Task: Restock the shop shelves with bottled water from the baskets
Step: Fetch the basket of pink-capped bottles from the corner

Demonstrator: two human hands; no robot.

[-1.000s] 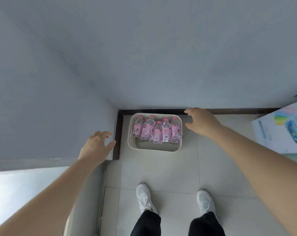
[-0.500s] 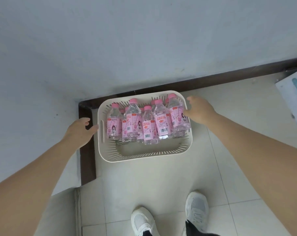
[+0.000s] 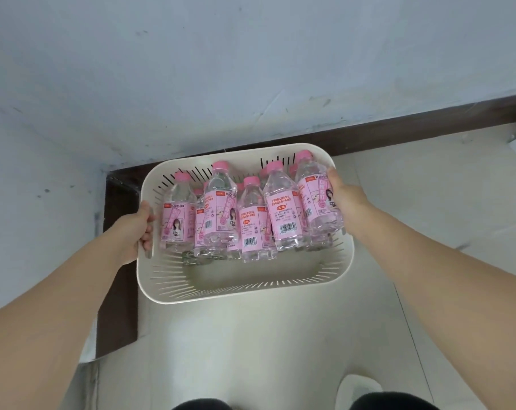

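Note:
A cream slotted plastic basket (image 3: 239, 287) sits on the tiled floor in the corner of the wall. Several clear water bottles with pink caps and pink labels (image 3: 252, 220) stand crowded in its far half; the near half is bare. My left hand (image 3: 135, 229) grips the basket's left handle, fingers curled through the slot. My right hand (image 3: 344, 199) holds the right rim, its fingers hidden behind the rightmost bottle (image 3: 320, 202).
A pale blue-grey wall (image 3: 251, 69) rises behind and to the left, with a dark brown skirting board (image 3: 428, 119) along its foot. Cream floor tiles (image 3: 428, 202) spread to the right. My white shoe (image 3: 357, 390) shows at the bottom edge.
The view has come much closer to the basket. Both hands moved from beside the basket onto its two sides and closed on it.

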